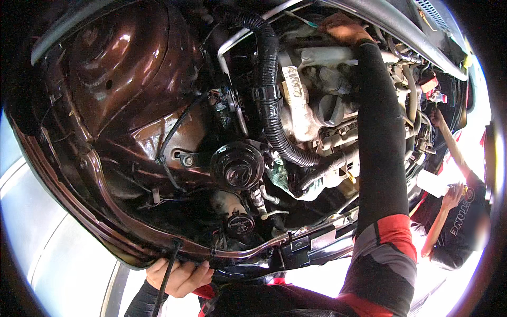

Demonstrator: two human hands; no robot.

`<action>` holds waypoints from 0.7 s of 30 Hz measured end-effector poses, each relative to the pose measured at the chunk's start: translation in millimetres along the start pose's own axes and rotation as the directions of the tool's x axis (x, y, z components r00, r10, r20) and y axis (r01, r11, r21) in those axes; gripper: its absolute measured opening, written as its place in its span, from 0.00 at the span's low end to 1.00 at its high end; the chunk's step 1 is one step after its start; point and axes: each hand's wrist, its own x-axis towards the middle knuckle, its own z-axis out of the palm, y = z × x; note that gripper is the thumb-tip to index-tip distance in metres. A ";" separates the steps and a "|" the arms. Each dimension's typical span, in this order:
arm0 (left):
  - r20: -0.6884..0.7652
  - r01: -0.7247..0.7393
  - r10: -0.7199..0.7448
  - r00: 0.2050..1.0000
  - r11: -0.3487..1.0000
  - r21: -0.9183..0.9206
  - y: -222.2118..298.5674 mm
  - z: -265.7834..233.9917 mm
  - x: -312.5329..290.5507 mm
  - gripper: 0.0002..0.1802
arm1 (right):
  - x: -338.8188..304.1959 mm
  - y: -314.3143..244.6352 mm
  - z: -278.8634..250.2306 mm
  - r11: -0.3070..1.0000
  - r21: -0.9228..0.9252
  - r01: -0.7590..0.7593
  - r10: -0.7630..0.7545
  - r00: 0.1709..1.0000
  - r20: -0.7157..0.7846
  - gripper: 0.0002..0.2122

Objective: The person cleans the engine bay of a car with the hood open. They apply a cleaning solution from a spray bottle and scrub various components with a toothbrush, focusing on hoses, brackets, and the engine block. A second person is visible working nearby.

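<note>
My right arm in a black, grey and red sleeve reaches across the engine [330, 79]. My right hand [346, 29] is at its far side, fingers curled and partly hidden. A thin, pale tool with a teal part [312, 24] sticks out leftward from it; its kind is unclear. Low on the left, my left hand [182, 277] is closed at the brown car body's near edge [195, 248]. A thin black rod [168, 280] runs between its thumb and fingers. Between the hands are a ribbed black hose [266, 95], a round black cap [331, 110] and a round black horn-like part [236, 166].
At the right, a co-worker [465, 211] holds a white container [432, 183] in one hand and reaches with the other toward a red part [429, 84] in the engine bay. A metal bar [229, 53] and a crumpled clear plastic cover [293, 185] are near the hose.
</note>
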 end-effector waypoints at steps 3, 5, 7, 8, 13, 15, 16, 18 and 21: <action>0.000 0.001 -0.001 1.000 1.000 0.010 0.3 -0.2 0.2 0.19 | -0.5 10.1 -5.6 0.996 -0.078 0.036 -0.046 0.991 -0.124 0.17; -0.021 -0.008 0.008 1.000 1.000 -0.003 -0.7 2.3 0.2 0.19 | -3.1 14.6 -4.5 0.986 -0.140 -0.087 0.037 0.945 -0.325 0.18; -0.050 -0.001 0.001 0.999 1.000 -0.007 -1.1 5.7 0.3 0.18 | -6.2 16.5 -2.1 0.976 -0.176 -0.131 0.031 0.877 -0.480 0.19; -0.070 0.001 -0.002 0.998 1.000 -0.007 -0.8 6.1 0.0 0.18 | -7.9 16.2 -0.4 0.972 -0.187 -0.141 0.023 0.852 -0.523 0.20; -0.049 0.004 -0.004 0.999 1.000 -0.006 -1.7 6.9 -0.4 0.16 | -13.7 11.9 -1.6 0.966 -0.205 -0.159 0.007 0.806 -0.591 0.23; -0.025 0.014 -0.014 1.000 1.000 -0.015 -0.5 5.6 -0.6 0.16 | -15.7 9.9 -1.7 0.961 -0.221 -0.167 -0.006 0.784 -0.620 0.25; -0.025 0.020 -0.020 0.999 1.000 -0.015 0.0 5.4 -0.5 0.16 | -16.0 8.7 -0.6 0.958 -0.227 -0.177 -0.008 0.771 -0.637 0.25; -0.034 0.023 -0.024 0.999 1.000 -0.013 0.6 5.6 -0.6 0.16 | -17.1 7.8 0.4 0.965 -0.210 -0.155 -0.004 0.797 -0.604 0.26; -0.067 0.014 -0.014 0.998 1.000 -0.006 0.4 7.8 -1.2 0.16 | -16.6 8.0 -0.7 0.973 -0.210 -0.096 -0.046 0.810 -0.584 0.25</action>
